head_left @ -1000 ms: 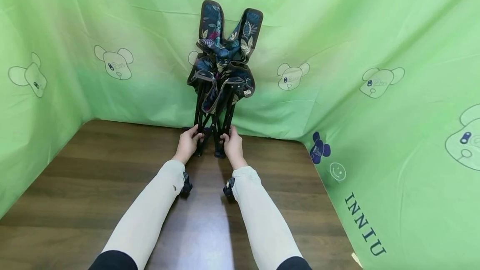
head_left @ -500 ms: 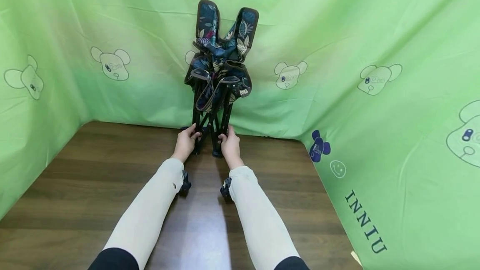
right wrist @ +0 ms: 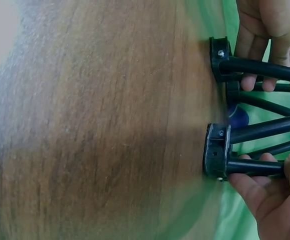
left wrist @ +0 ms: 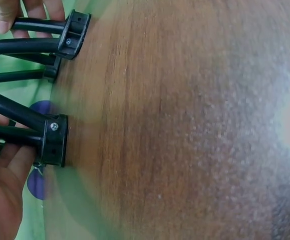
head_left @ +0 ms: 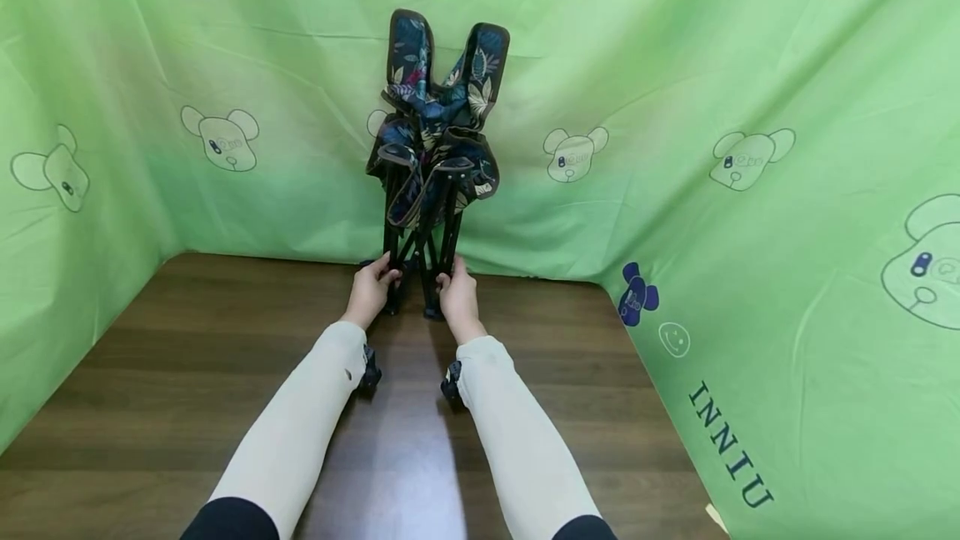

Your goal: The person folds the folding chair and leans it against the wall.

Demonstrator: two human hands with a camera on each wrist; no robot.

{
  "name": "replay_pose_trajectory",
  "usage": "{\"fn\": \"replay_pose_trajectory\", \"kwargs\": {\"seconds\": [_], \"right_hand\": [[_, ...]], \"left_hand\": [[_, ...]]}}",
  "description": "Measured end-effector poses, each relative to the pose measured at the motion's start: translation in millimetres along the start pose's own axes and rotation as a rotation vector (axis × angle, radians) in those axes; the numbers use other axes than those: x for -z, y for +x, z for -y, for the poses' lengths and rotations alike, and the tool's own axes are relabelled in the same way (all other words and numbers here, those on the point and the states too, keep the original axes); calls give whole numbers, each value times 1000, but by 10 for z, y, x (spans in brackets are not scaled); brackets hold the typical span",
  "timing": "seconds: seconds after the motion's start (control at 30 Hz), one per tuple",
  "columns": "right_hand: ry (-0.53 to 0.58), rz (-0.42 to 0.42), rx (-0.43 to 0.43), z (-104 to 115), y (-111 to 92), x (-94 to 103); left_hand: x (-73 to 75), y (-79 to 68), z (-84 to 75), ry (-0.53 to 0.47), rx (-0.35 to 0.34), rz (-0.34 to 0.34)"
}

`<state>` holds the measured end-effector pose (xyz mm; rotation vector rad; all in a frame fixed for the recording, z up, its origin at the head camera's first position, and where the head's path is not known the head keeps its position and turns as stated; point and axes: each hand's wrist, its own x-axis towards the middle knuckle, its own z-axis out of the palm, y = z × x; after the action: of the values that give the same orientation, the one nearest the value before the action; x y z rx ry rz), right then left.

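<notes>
A folded camping chair (head_left: 442, 111) with dark blue leaf-print fabric and black tube legs stands upright against the back cloth. My left hand (head_left: 369, 290) grips the legs low on the left side; in the left wrist view its fingers (left wrist: 17, 162) lie behind a tube just above the plastic foot (left wrist: 56, 140). On the other side, my right hand (head_left: 460, 302) holds the right-hand legs at about the same height. The right wrist view has its thumb and fingers around a tube (right wrist: 257, 167) close to another foot (right wrist: 217, 152). The feet are close together, right at the wooden surface.
Green cloth (head_left: 637, 48) printed with bear heads hangs behind and along both sides of the brown wood-grain surface (head_left: 225, 340). Its lower edge meets the surface just behind the chair. Light glares off the wood between the forearms.
The head view has shifted slightly. Both hands keep the same hold on the chair legs, and the chair stays upright and folded.
</notes>
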<state>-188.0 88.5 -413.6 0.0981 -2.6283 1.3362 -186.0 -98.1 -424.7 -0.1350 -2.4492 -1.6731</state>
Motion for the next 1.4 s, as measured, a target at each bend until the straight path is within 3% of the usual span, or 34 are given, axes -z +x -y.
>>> {"fn": "replay_pose_trajectory", "kwargs": {"seconds": [0.4, 0.63, 0.83, 1.17, 1.4], "right_hand": [[47, 36, 3, 28, 60, 13], [148, 51, 19, 23, 72, 70], [186, 56, -2, 19, 60, 87], [122, 1, 43, 106, 100, 212], [142, -27, 44, 115, 45, 236]], "left_hand": [[64, 30, -15, -22, 5, 27], [102, 54, -49, -127, 40, 39], [135, 47, -64, -107, 42, 16], [227, 85, -95, -55, -10, -41], [264, 31, -90, -42, -22, -8]]}}
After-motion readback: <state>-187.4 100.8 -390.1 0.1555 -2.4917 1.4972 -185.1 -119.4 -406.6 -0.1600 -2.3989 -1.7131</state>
